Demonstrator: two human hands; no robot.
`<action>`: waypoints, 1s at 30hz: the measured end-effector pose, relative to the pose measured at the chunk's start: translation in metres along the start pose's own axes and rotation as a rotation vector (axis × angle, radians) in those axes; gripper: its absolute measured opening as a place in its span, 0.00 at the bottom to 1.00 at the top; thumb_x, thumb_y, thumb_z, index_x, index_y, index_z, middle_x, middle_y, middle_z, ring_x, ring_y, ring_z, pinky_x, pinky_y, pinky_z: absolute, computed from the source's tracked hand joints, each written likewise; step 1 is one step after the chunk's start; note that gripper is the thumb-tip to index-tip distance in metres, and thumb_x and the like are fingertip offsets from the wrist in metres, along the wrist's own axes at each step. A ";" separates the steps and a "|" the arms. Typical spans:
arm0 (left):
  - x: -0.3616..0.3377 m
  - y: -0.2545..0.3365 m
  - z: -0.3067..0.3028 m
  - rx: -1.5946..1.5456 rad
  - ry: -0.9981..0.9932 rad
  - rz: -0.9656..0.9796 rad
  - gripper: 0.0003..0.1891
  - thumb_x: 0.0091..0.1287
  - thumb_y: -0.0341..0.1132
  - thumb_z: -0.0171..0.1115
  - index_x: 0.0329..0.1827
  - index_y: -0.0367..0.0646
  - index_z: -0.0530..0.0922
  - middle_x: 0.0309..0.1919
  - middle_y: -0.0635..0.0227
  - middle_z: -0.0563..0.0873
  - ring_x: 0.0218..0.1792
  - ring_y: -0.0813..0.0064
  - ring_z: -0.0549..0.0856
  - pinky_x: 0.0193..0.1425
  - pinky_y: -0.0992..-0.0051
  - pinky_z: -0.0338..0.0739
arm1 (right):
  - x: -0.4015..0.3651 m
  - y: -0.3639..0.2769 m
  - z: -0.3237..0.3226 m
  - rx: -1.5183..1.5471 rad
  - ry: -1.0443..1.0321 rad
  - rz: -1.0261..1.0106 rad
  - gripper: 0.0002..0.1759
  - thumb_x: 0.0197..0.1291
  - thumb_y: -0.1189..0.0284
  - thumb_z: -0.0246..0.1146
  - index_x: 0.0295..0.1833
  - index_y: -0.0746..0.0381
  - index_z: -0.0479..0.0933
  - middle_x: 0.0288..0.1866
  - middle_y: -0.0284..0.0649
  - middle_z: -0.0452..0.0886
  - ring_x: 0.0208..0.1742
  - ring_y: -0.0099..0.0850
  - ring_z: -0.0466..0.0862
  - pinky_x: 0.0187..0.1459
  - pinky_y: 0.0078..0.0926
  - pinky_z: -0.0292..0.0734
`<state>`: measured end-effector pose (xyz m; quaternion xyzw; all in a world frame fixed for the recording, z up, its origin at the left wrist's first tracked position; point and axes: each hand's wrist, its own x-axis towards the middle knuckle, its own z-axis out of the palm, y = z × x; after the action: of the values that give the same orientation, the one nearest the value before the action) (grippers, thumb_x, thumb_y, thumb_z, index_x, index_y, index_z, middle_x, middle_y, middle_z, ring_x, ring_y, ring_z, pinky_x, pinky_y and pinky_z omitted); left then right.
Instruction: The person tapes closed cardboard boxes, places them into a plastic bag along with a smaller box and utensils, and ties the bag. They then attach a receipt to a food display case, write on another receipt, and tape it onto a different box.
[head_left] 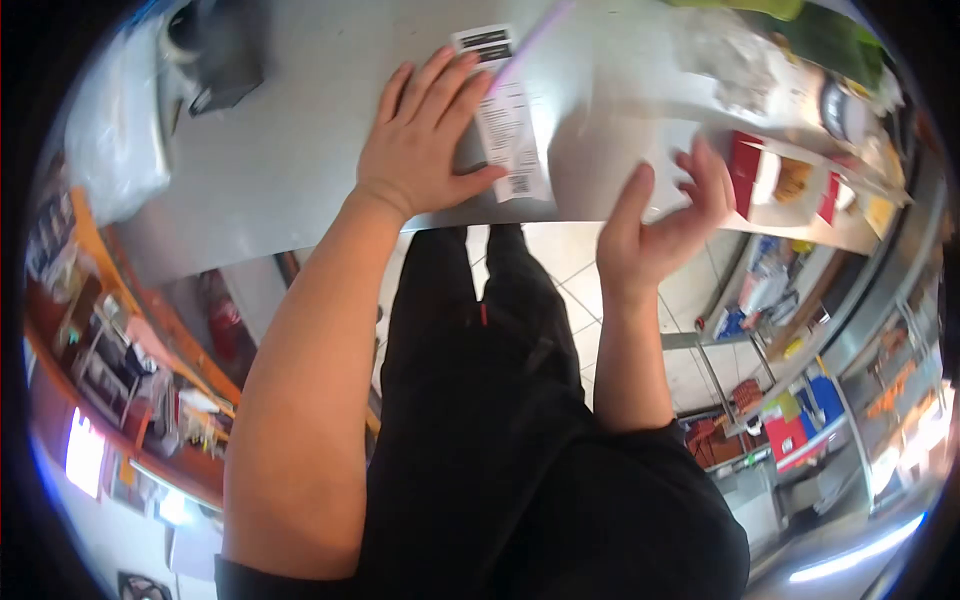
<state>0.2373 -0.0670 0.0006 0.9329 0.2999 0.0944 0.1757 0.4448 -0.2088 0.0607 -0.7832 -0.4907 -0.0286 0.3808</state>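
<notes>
A long printed paper receipt [512, 128] lies on the grey metal table. My left hand [418, 145] rests flat beside it with fingers spread, the fingertips and thumb at its left edge. Across the upper part of the receipt runs a thin purple stick [535, 45], somewhat blurred. My right hand [668, 215] is raised near the table's front edge, empty, with the thumb apart from loosely bent fingers. Close to its right stands a red and white open carton [745, 172] with something yellowish-brown inside.
At the back left are a dark container [225, 50] and a clear plastic bag [118, 125]. A crumpled clear wrapping [735, 60], a jar-like container [845, 108] and a green cloth-like item [835, 45] occupy the back right. Shelves with goods [800, 420] stand behind on the right.
</notes>
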 end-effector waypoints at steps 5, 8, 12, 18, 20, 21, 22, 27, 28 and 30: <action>0.000 -0.001 -0.008 -0.058 -0.047 -0.026 0.49 0.58 0.64 0.74 0.80 0.47 0.71 0.81 0.63 0.69 0.84 0.61 0.63 0.88 0.48 0.51 | 0.012 0.091 -0.076 -0.597 -0.134 0.347 0.29 0.68 0.65 0.72 0.68 0.67 0.72 0.58 0.49 0.82 0.58 0.49 0.82 0.62 0.51 0.74; 0.001 0.000 -0.012 -0.076 -0.063 -0.028 0.49 0.58 0.63 0.74 0.80 0.46 0.70 0.81 0.62 0.68 0.85 0.59 0.61 0.88 0.48 0.50 | 0.032 0.097 -0.075 -0.485 -0.202 0.426 0.21 0.71 0.64 0.68 0.63 0.64 0.79 0.46 0.46 0.86 0.44 0.46 0.87 0.50 0.47 0.80; 0.002 0.000 -0.015 -0.100 -0.083 -0.038 0.52 0.58 0.64 0.74 0.81 0.44 0.68 0.83 0.61 0.66 0.86 0.59 0.58 0.89 0.47 0.48 | 0.031 0.085 -0.055 -0.448 -0.382 0.245 0.12 0.71 0.68 0.66 0.49 0.66 0.86 0.38 0.50 0.86 0.37 0.45 0.88 0.44 0.43 0.82; 0.001 -0.001 -0.020 -0.013 -0.184 -0.042 0.53 0.66 0.71 0.61 0.86 0.43 0.61 0.87 0.65 0.59 0.88 0.63 0.51 0.91 0.50 0.41 | 0.025 -0.034 0.000 -0.038 -0.261 0.370 0.10 0.66 0.75 0.70 0.48 0.71 0.87 0.37 0.48 0.87 0.33 0.38 0.89 0.39 0.34 0.83; 0.001 -0.001 -0.018 0.038 -0.220 -0.028 0.54 0.66 0.73 0.59 0.87 0.43 0.60 0.88 0.64 0.58 0.89 0.63 0.51 0.91 0.50 0.40 | 0.025 -0.058 0.020 -0.081 -0.308 0.342 0.11 0.67 0.72 0.71 0.49 0.70 0.87 0.38 0.50 0.88 0.34 0.41 0.90 0.40 0.36 0.84; -0.001 -0.002 -0.017 0.056 -0.199 -0.016 0.55 0.67 0.74 0.56 0.86 0.41 0.61 0.88 0.63 0.58 0.89 0.63 0.51 0.90 0.50 0.40 | 0.024 -0.066 0.033 -0.078 -0.390 0.363 0.12 0.67 0.71 0.71 0.49 0.70 0.87 0.39 0.51 0.89 0.35 0.43 0.90 0.42 0.37 0.85; -0.003 -0.001 -0.017 0.062 -0.180 -0.019 0.55 0.67 0.74 0.56 0.86 0.41 0.61 0.88 0.63 0.58 0.89 0.63 0.51 0.90 0.50 0.40 | 0.022 -0.074 0.042 -0.077 -0.472 0.382 0.13 0.68 0.70 0.71 0.50 0.70 0.88 0.40 0.52 0.89 0.36 0.45 0.90 0.43 0.38 0.85; -0.002 -0.006 -0.035 -0.054 -0.133 0.020 0.55 0.64 0.70 0.64 0.84 0.36 0.63 0.86 0.57 0.61 0.88 0.58 0.53 0.91 0.49 0.40 | 0.013 -0.121 -0.002 -0.048 -0.445 0.223 0.13 0.70 0.71 0.69 0.53 0.67 0.86 0.42 0.52 0.89 0.44 0.46 0.90 0.48 0.39 0.84; -0.005 -0.009 -0.038 -0.109 -0.152 0.054 0.54 0.63 0.68 0.67 0.83 0.37 0.64 0.86 0.55 0.61 0.88 0.56 0.53 0.91 0.48 0.40 | 0.008 -0.127 -0.028 -0.050 -0.463 0.178 0.12 0.70 0.71 0.68 0.53 0.67 0.86 0.42 0.52 0.90 0.44 0.46 0.91 0.48 0.39 0.83; -0.012 -0.021 -0.044 -0.277 0.048 0.103 0.51 0.61 0.59 0.74 0.83 0.40 0.65 0.83 0.52 0.64 0.87 0.51 0.54 0.89 0.47 0.50 | -0.021 -0.113 -0.071 -0.102 -0.493 0.156 0.06 0.70 0.74 0.66 0.48 0.65 0.86 0.39 0.49 0.86 0.41 0.47 0.87 0.45 0.40 0.82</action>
<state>0.2044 -0.0459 0.0320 0.9113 0.2397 0.1660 0.2906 0.3681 -0.2434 0.1667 -0.8201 -0.5049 0.1677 0.2108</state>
